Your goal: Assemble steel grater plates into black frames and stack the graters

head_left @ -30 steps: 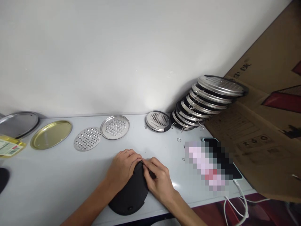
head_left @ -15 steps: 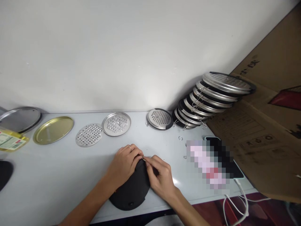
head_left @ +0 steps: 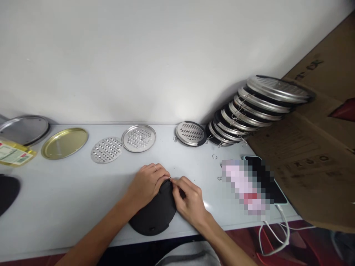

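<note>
A black round disc lies at the table's front edge, with a small slot near its lower rim. My left hand lies over the disc's upper left, its fingers closed on the far rim. At that same rim my right hand pinches with thumb and forefinger. Between the fingertips of both hands a tiny shiny metal piece shows; its shape is mostly hidden. A loose metal ring and a smaller metal fitting rest on the table to the right.
Along the wall lie a gold lid, a perforated grater plate, a rimmed grater disc and a black-edged grater. A leaning stack of graters stands beside a cardboard box. A phone with a white cable lies right.
The view has tilted slightly, so the table and everything on it sit higher in the picture. Both hands stay at the disc's far rim; the metal piece between the fingertips shows less.
</note>
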The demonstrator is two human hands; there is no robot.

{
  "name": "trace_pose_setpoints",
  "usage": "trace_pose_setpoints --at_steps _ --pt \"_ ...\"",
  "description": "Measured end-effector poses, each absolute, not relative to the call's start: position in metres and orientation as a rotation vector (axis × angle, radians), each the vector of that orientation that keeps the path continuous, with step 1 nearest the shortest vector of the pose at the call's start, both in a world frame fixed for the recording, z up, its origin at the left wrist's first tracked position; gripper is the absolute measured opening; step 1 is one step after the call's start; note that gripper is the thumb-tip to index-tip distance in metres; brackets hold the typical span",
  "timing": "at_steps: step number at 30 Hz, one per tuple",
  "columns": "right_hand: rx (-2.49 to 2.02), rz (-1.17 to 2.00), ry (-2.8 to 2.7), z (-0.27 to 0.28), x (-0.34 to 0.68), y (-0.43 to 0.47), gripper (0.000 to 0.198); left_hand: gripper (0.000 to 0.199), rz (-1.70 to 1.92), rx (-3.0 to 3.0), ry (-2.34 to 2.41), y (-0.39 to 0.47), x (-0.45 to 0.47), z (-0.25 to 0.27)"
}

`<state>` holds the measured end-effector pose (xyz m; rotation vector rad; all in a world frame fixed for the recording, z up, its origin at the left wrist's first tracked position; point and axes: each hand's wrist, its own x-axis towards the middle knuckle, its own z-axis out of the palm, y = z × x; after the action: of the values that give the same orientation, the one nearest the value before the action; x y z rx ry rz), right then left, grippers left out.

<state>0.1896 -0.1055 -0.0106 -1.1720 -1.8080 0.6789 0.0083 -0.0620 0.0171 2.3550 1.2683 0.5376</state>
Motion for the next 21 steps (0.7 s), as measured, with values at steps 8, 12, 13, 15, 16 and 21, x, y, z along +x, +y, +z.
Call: trace_pose_setpoints --at_steps 8,12,13,15,16,21 --pt "-1.144 0.662 -1.808 -0.0115 0.188 -0.1043 0.025 0.018 0.484 2.366 1.285 -0.062 0.0104 0.0224" --pt "-1.139 0.663 -1.835 -0.012 0.188 -0.1033 0.021 0.018 0.458 2.365 1.269 -0.0613 0.01 0.0226" --pt "-1.138 0.663 -1.84 -0.0122 0.1882 -0.1033 0.021 0.018 0.454 2.363 1.267 -0.0612 0.0097 0.0227" --pt "-1.137 0.658 -1.849 -0.0128 0.1885 -0.1035 0.02 0.017 0.45 2.359 1.261 -0.061 0.0093 0.023" --pt "-1.136 0.653 -1.853 -0.013 0.1885 -0.1037 0.019 0.017 0.451 2.358 1.257 -0.061 0.0092 0.0233" --pt "-1.135 0.614 -1.875 -0.0132 0.1885 -0.1046 0.018 0.014 0.449 2.362 1.243 -0.0612 0.0093 0.0246"
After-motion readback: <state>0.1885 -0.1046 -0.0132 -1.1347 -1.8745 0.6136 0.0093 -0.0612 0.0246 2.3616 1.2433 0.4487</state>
